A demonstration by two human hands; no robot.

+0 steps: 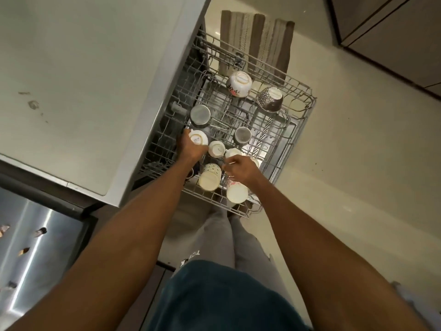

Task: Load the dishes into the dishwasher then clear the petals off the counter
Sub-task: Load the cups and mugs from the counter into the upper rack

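The dishwasher's wire rack (307, 108) is pulled out below me and holds several upturned cups and bowls. My left hand (189, 149) grips an upturned white cup (199, 137) at the rack's left side, beside a steel pot (200, 115). My right hand (241, 169) is over the rack's near part with curled fingers on a white cup (232, 152); how firmly it holds is hard to tell. A dotted mug (210, 176) and a floral mug (236, 191) lie close to that hand. Petals (39, 232) lie on the steel surface at lower left.
The pale counter (83, 80) overhangs the rack's left side. A floral bowl (239, 84) and a patterned dark bowl (270, 98) sit at the rack's far end. A striped mat (256, 41) lies on the floor beyond. Dark cabinets (393, 39) stand at the upper right.
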